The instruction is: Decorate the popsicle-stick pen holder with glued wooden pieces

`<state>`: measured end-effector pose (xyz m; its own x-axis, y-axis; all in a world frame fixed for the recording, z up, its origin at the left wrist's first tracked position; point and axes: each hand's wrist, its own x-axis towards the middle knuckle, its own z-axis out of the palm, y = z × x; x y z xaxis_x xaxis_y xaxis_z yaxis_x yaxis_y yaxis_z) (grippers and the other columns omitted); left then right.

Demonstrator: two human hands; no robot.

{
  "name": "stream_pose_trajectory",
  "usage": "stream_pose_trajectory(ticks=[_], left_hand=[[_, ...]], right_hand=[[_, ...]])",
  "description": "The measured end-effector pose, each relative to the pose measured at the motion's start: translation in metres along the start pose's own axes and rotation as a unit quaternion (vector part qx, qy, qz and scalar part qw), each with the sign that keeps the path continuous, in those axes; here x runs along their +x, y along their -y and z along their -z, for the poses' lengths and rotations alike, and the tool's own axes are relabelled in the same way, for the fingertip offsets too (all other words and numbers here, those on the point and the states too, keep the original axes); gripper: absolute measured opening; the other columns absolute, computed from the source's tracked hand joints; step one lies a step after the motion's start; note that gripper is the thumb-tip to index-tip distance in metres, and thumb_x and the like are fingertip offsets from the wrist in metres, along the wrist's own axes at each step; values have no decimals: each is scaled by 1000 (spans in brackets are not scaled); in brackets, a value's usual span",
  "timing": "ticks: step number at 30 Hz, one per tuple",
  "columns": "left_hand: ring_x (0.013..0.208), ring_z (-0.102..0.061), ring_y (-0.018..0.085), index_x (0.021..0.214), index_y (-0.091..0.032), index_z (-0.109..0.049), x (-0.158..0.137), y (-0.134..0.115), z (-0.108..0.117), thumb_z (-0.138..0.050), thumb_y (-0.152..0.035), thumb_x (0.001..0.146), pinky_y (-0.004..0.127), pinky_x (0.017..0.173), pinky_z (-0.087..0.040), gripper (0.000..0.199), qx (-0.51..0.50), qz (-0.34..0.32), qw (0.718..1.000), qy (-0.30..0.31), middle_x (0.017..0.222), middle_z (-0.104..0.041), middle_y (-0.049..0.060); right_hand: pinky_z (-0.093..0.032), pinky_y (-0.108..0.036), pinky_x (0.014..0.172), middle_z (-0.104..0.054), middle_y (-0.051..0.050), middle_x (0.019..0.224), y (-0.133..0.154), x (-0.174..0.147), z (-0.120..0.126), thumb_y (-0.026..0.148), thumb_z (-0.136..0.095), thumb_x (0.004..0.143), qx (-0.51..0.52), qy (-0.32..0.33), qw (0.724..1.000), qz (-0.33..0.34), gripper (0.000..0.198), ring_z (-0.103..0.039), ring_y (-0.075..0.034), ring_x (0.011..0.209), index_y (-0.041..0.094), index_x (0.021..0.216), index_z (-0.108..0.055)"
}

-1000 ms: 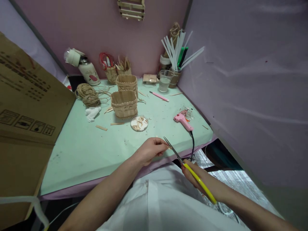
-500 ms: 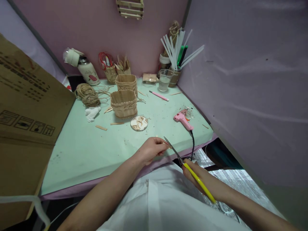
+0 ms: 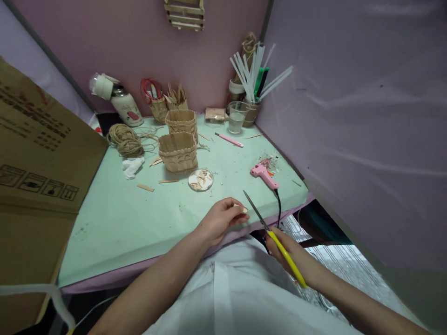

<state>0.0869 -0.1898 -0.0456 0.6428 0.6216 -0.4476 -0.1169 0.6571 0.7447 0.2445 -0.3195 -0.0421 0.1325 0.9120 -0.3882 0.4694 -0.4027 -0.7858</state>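
Note:
Between the thumb and fingers of my left hand (image 3: 223,218) is a small pale piece of wood (image 3: 245,210), mostly covered by the fingers. My right hand (image 3: 284,251) is closed around the yellow handles of a pair of scissors (image 3: 258,214). Their blades point up and left, just right of the wood piece and apart from it. Beyond my left hand lies a round dish (image 3: 200,179) with wood scraps in it. Two small wooden baskets, a front one (image 3: 178,152) and a rear one (image 3: 181,122), stand behind the dish.
A pink glue gun (image 3: 264,176) lies at the right, its cord running over the table edge. A pink pen-like tool (image 3: 229,140), a plastic cup of liquid (image 3: 237,118), twine (image 3: 125,139) and a bottle (image 3: 125,107) are farther back. A cardboard box (image 3: 42,186) borders the left.
The scissors have moved away from the wood piece, their tips now higher and to the right. My left hand has turned slightly, showing more of the piece. The view has shifted a little.

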Motion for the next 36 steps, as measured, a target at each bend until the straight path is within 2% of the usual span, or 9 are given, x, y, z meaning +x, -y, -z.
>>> stream_pose_trajectory(ticks=[3,11,15,18,22,25,30,36], left_hand=[[80,-67,13,72,-13,-57,-3,-1,-5,-72,-17,70,24,79,-52,15,-44,-8,999,-5,87,-68,8],[67,-61,7,80,-13,-59,0,0,-1,-73,-17,69,18,65,-47,18,-29,-57,998,-21,76,-64,2],[63,-54,5,100,-15,-63,-1,2,-1,-68,-23,75,18,63,-45,27,-2,-90,996,-10,75,-55,-3],[64,-57,7,110,-18,-57,0,4,-1,-67,-23,75,22,67,-49,37,17,-129,991,-33,75,-55,-4],[64,-64,13,93,-17,-53,4,5,3,-71,-24,71,30,68,-53,29,21,-143,987,-74,73,-59,-3],[64,-65,13,82,-14,-57,5,4,4,-75,-24,67,30,70,-55,26,15,-138,987,-82,74,-62,0],[69,-67,13,84,-11,-63,4,4,0,-76,-22,66,29,73,-56,25,-11,-127,987,-97,77,-64,3],[61,-65,11,81,-13,-59,5,5,-7,-76,-21,65,25,64,-55,25,-22,-113,988,-103,68,-64,0]], right_hand=[[-43,-29,64,-45,2,68,3,0,0,58,-47,83,18,-3,1000,-3,36,-44,-16,68,23,75,-45],[-48,-32,70,-53,0,72,0,1,-1,61,-52,80,26,-5,1000,9,39,-52,-18,72,22,78,-50],[-50,-34,71,-55,0,72,-2,2,-2,61,-51,81,35,-3,999,9,40,-55,-20,74,22,80,-52],[-50,-35,74,-57,-1,75,-2,3,-2,60,-52,81,39,-5,999,15,39,-56,-21,77,21,83,-55],[-50,-34,76,-60,-2,78,-2,5,-4,58,-53,81,36,-10,999,29,38,-57,-20,79,20,85,-57],[-50,-33,74,-60,-2,80,-2,5,-5,57,-53,82,28,-6,999,32,36,-56,-19,77,21,84,-55],[-47,-32,68,-56,-1,77,-1,6,-9,61,-45,84,9,3,1000,24,39,-52,-18,73,23,82,-48],[-39,-29,57,-45,4,66,14,2,-10,60,-36,88,-27,49,998,16,37,-40,-13,57,24,78,-40]])
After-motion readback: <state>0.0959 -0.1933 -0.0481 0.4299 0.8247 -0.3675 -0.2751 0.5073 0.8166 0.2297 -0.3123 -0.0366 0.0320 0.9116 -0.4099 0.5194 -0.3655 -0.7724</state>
